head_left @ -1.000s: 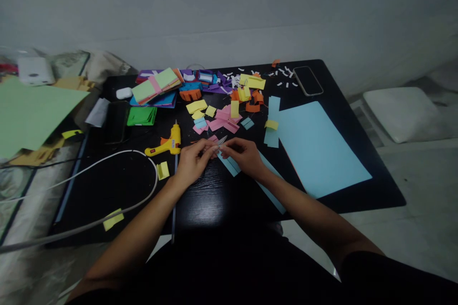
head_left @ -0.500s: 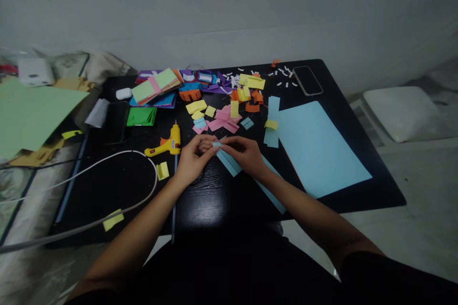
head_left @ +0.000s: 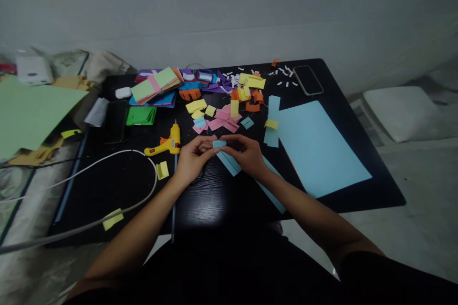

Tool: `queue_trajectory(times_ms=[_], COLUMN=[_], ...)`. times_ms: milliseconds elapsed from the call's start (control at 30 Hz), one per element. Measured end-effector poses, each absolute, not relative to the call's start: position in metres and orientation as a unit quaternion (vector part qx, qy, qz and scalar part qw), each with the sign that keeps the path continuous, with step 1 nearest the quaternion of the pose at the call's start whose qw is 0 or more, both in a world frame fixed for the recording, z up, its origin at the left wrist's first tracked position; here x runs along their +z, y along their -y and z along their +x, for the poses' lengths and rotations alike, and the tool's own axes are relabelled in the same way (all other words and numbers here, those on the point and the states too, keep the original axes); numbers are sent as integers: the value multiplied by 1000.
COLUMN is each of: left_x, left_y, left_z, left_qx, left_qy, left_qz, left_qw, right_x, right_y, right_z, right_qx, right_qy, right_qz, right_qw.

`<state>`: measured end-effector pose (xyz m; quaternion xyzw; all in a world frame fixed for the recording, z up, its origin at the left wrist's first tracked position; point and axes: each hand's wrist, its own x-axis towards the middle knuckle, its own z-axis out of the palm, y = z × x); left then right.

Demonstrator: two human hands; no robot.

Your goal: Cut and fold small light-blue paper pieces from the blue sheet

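Note:
Both my hands meet over the middle of the black table [head_left: 222, 200]. My left hand [head_left: 193, 157] and my right hand [head_left: 245, 152] pinch a small folded light-blue paper piece [head_left: 219, 143] between their fingertips. A long light-blue paper strip [head_left: 229, 163] lies on the table just under my right hand. Loose pink, yellow and orange paper pieces [head_left: 225, 116] lie just beyond my fingers.
A yellow glue gun [head_left: 165, 144] lies left of my hands, its white cable [head_left: 107, 186] looping across the table. A large light-blue sheet [head_left: 318, 147] lies to the right, a phone [head_left: 307, 80] at the far right corner. Coloured paper stacks [head_left: 157, 86] sit at the back.
The blue paper piece between my fingers has been folded over and lifted slightly; my fingertips have closed in on it. My arms have stayed in place.

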<state>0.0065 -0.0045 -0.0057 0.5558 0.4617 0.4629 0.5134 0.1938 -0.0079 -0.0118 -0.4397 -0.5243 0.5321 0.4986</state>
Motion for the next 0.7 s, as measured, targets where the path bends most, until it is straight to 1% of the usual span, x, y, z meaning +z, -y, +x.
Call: queue_trajectory(times_ms=[167, 367, 433, 700], left_x=[-7, -4, -3, -4], left_y=[5, 5, 6, 7], left_z=[3, 1, 2, 4], left_qx=[441, 403, 394, 391], left_qy=[-479, -478, -474, -476], left_qz=[618, 699, 706, 662], left_qw=[441, 348, 349, 427], right_x=[-13, -16, -17, -15], right_y=[6, 6, 7, 8], right_z=[195, 193, 193, 192], right_qx=[520, 525, 518, 508], right_qy=[542, 527, 531, 545], right_qz=[-448, -444, -452, -453], right_qw=[485, 500, 495, 490])
